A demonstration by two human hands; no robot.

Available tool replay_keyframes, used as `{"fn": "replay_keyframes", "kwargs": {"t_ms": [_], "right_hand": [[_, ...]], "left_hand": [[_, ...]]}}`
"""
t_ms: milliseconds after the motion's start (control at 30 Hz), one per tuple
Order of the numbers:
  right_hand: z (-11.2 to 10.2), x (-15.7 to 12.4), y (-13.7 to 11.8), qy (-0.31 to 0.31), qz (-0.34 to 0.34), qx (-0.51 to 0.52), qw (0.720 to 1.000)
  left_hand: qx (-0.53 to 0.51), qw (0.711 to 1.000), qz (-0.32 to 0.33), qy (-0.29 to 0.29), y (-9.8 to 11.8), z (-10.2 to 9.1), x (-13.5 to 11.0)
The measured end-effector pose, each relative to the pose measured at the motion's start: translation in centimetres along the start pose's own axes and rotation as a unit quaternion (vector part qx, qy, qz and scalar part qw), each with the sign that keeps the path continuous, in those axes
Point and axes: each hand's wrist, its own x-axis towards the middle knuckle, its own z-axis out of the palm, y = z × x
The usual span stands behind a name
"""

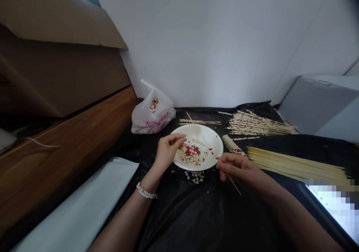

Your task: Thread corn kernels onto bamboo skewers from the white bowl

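Looks like putting pale bits [193, 161] on a stick [234, 184].
Right hand [234, 166] pinches it, far end over the bowl [209, 165]; left hand [168, 148] looks nearly together, can't tell if holding any. Next likely needs careful aim.

1. Shallow, round white bowl [218, 138]: upright, its bottom patterned in red and green.
2. Small cream and dark-red kernels [190, 160]: loose, strewn over the bowl's bottom, partly covering the pattern.
3. Thin, pale wooden skewer [233, 183]: slanted, kernel-threaded upper end over the bowl, bare lower end outside the rim.
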Motion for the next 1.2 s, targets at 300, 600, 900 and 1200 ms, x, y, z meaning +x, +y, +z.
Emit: {"fn": "replay_keyframes", "kwargs": {"t_ms": [300,600,900,1200], "right_hand": [[0.2,0.0,0.7,-0.077,0.053,-0.028,0.995],[0.3,0.1,0.7,-0.096,0.062,-0.046,0.992],[0.5,0.2,1.0,-0.091,0.076,-0.013,0.993],[0.6,0.1,0.9,-0.09,0.075,-0.012,0.993]], "left_hand": [[-0.258,0.959,-0.117,0.02,0.9,-1.0,0.2],[-0.286,0.951,-0.111,0.051,0.6,-1.0,0.4],[-0.283,0.95,-0.108,0.07,0.7,-0.7,0.3],[-0.238,0.964,-0.077,0.085,0.2,-0.6,0.4]]}}
